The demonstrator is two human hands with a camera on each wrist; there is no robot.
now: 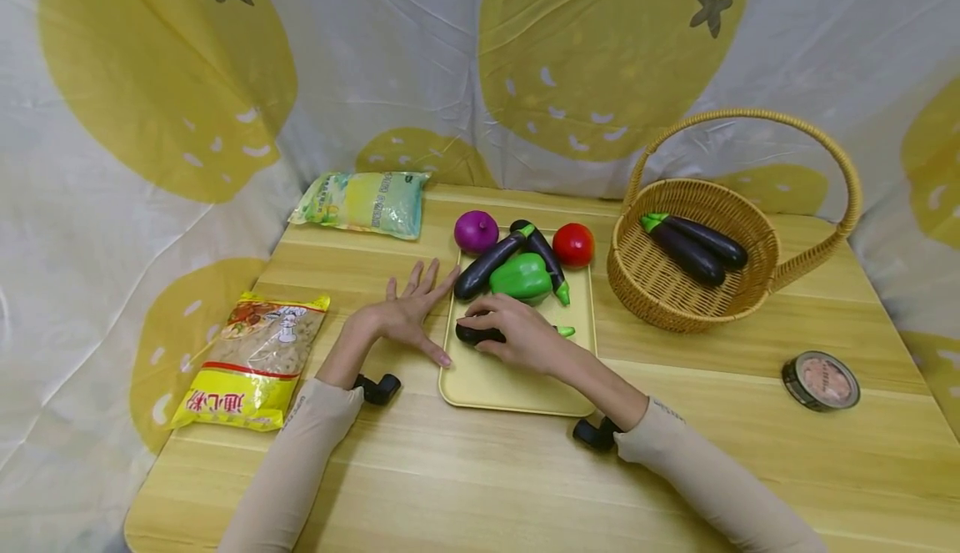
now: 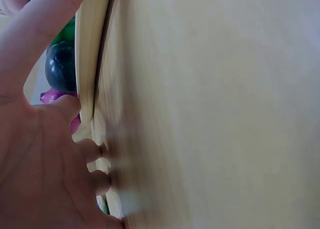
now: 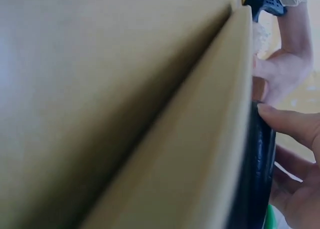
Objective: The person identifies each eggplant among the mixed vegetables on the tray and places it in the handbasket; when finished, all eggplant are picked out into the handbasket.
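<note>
My right hand [image 1: 521,338] holds an eggplant [image 1: 478,334] lying across the cream tray [image 1: 517,386], with thumb and fingers on either side of its dark body. Its green stem end pokes out to the right of the hand. In the right wrist view, the dark eggplant [image 3: 257,164] lies beside the tray wall. My left hand [image 1: 401,317] is spread at the tray's left edge, fingers straight, holding nothing. Beyond the hands are a green bell pepper [image 1: 522,279], two more eggplants, one left [image 1: 487,268] and one right of it, a purple onion [image 1: 476,232] and a tomato [image 1: 573,245].
Right of the tray, a wicker basket [image 1: 637,303] with a tall handle contains two eggplants [image 1: 686,254]. A round tin [image 1: 821,380] stands at the right. On the left lie a yellow pasta bag [image 1: 251,361] and, farther back, a green-yellow packet [image 1: 363,203]. Patterned cloth hangs behind.
</note>
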